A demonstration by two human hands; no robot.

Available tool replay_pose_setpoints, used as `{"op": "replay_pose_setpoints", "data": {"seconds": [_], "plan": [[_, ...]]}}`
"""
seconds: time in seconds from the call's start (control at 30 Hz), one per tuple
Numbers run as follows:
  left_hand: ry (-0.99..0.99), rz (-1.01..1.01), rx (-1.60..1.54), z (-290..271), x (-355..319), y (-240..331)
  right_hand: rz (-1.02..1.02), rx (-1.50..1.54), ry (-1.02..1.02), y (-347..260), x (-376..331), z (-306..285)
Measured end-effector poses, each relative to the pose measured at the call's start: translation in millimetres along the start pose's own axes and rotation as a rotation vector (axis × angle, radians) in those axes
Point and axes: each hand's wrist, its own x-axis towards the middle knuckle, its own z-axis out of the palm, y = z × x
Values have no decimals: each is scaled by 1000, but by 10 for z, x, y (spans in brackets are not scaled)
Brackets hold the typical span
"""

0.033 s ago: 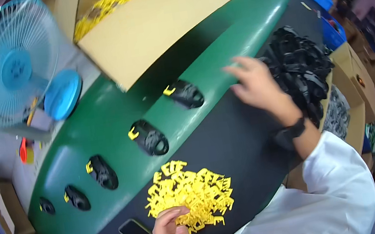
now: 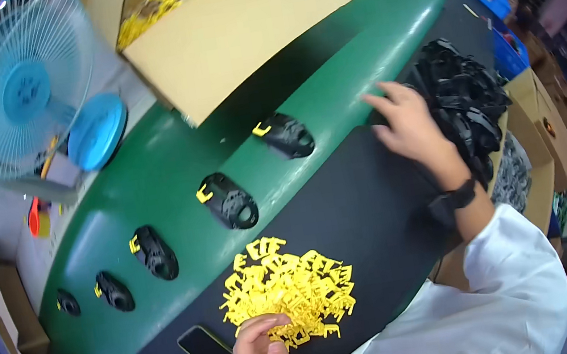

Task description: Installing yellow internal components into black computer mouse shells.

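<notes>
Although little differs from the frame just before, in the head view the right hand (image 2: 407, 118) now sits slightly closer to the heap (image 2: 464, 102) of black pieces at the far right. Its fingers are spread with nothing visible between them, just left of the heap, above the border of the green belt (image 2: 353, 56) and the dark mat (image 2: 368, 201). The left hand (image 2: 261, 349) stays curled at the near edge of the yellow clips (image 2: 289, 290); whether it pinches one I cannot tell. Five black parts (image 2: 230, 201) lie apart along the belt, from near left toward far right, each with a bit of yellow at its left side. No part has been added to that row, so the work appears barely advanced. A phone (image 2: 211, 353) lies left of the clips, and a carton (image 2: 247, 32) stands beyond the belt.
</notes>
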Motion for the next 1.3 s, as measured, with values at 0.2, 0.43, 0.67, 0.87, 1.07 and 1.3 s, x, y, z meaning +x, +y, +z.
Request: {"op": "replay_pose_setpoints", "data": {"seconds": [0.2, 0.43, 0.67, 0.87, 1.07, 1.3], "plan": [[-7, -85, -95, 145, -91, -8, 98, 23, -71, 249, -190, -74], [-52, -69, -370, 267, -189, -142, -72, 1505, -506, -1088, -305, -405], [-22, -429, -972, 364, -326, -176, -388, 948, 14, -1944, -356, -274], [38, -403, -883, 225, -594, -255, -471, 843, -383, -1936, -148, 277], [-540, -699, -1247, 238, -783, -417, -672, 500, -218, -1762, -198, 470], [-941, -1040, -1123, 572, -886, -452, -347, 722, -378, -1508, -348, 189]]}}
